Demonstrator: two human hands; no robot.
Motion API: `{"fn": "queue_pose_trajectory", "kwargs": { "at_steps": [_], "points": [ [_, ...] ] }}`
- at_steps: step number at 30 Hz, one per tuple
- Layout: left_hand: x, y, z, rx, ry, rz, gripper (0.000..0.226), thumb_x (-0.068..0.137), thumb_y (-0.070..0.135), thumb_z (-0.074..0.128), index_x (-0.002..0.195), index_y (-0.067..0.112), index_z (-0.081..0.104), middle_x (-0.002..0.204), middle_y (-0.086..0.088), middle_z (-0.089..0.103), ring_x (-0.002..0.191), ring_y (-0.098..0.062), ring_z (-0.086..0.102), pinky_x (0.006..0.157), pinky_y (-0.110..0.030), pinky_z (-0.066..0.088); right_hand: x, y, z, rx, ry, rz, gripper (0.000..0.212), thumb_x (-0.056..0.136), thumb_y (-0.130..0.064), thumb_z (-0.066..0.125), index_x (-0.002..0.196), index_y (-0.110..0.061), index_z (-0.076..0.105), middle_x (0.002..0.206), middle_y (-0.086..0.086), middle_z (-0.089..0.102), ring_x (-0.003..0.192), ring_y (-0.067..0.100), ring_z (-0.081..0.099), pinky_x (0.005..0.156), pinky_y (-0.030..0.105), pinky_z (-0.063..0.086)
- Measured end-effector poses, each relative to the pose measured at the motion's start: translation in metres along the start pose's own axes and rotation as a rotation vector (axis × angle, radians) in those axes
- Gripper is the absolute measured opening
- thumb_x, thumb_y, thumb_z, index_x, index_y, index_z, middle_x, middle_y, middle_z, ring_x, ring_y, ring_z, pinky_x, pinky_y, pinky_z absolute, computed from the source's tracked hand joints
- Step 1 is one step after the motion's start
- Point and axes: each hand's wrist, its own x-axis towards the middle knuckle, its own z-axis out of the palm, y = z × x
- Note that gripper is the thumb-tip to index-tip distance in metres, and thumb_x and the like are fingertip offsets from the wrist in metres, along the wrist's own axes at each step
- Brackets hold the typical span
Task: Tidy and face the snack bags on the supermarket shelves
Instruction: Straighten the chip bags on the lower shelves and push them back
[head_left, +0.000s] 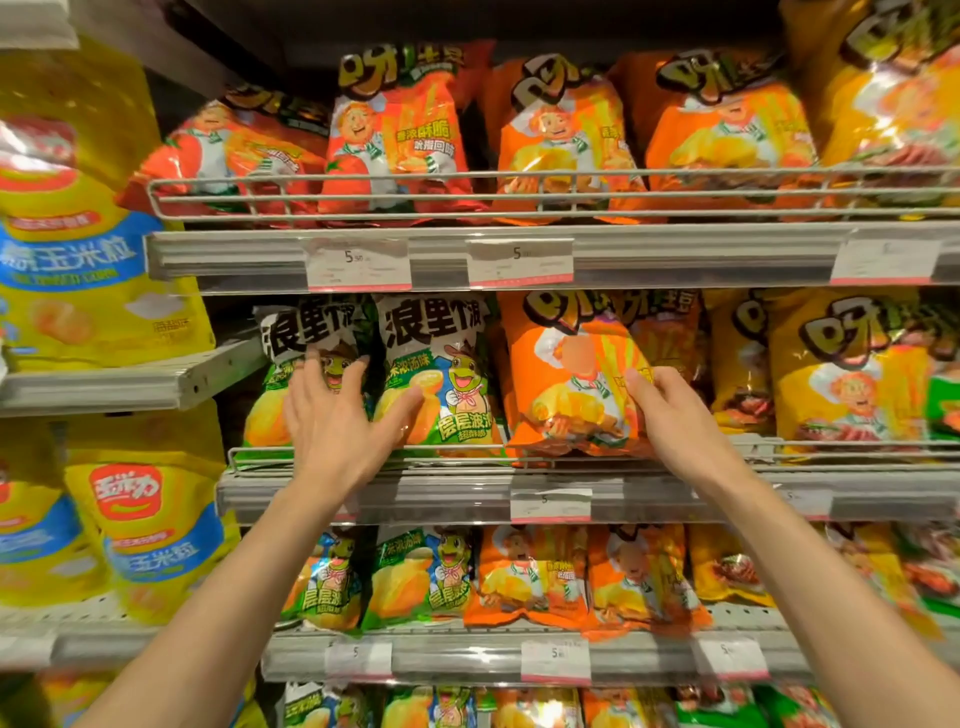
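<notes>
On the middle shelf (467, 493) two green-and-white snack bags stand side by side. My left hand (337, 415) lies flat with spread fingers across the left green bag (275, 364), its thumb touching the right green bag (441, 374). An orange snack bag (571, 379) stands right of them, leaning slightly left. My right hand (670, 415) holds the orange bag by its right edge, thumb on the front. Behind the orange bag, more orange bags are partly hidden.
A wire rail (363, 449) runs along the shelf front. Red and orange bags (400, 135) fill the shelf above, yellow-orange bags (852, 364) stand to the right, large yellow bags (78, 270) to the left. Lower shelves (467, 660) hold more green and orange bags.
</notes>
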Motion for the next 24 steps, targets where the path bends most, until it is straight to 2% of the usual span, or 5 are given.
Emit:
{"fn": "queue_pose_trajectory", "kwargs": {
  "at_steps": [6,13,16,20,24],
  "points": [
    [0.001,0.006,0.007,-0.022,-0.024,0.078,0.088,0.09,0.078,0.046,0.153,0.016,0.044,0.16,-0.021,0.036,0.152,-0.036,0.026,0.124,-0.053,0.019,0.009,0.019,-0.032,-0.005,0.18,-0.033,0.03,0.104,-0.053,0.044,0.116,-0.027,0.054,0.109,-0.006,0.065,0.101,0.016,0.064,0.083,0.04,0.051],
    [-0.003,0.018,0.018,-0.004,-0.071,0.074,0.088,0.091,0.075,0.043,0.154,0.014,0.039,0.156,-0.021,0.037,0.15,-0.038,0.025,0.124,-0.057,0.019,0.027,0.035,-0.051,-0.267,0.361,-0.015,0.048,0.109,-0.038,0.036,0.137,-0.002,0.051,0.135,0.024,0.058,0.127,0.041,0.052,0.1,0.046,0.041],
    [-0.003,0.017,0.02,0.024,-0.058,0.06,0.093,0.09,0.083,0.037,0.153,0.014,0.04,0.155,-0.022,0.037,0.149,-0.039,0.027,0.123,-0.057,0.02,0.018,0.025,-0.045,-0.394,0.463,-0.115,0.05,0.109,-0.034,0.037,0.15,-0.004,0.041,0.147,0.024,0.048,0.136,0.041,0.042,0.112,0.05,0.033],
    [-0.004,0.017,0.023,0.048,-0.013,0.035,0.1,0.086,0.086,0.026,0.151,0.011,0.043,0.151,-0.025,0.038,0.147,-0.041,0.026,0.124,-0.058,0.017,0.004,0.01,-0.024,-0.607,0.384,-0.278,0.061,0.105,-0.057,0.031,0.148,-0.016,0.046,0.15,0.013,0.048,0.142,0.031,0.039,0.117,0.053,0.029],
    [-0.003,0.017,0.022,0.001,-0.007,0.004,0.104,0.083,0.086,0.027,0.151,0.008,0.042,0.155,-0.027,0.033,0.15,-0.041,0.019,0.125,-0.057,0.011,0.01,0.013,-0.027,-0.661,0.295,-0.29,0.06,0.105,-0.054,0.036,0.145,-0.013,0.051,0.148,0.01,0.054,0.145,0.029,0.037,0.122,0.052,0.02]
  ]
}}
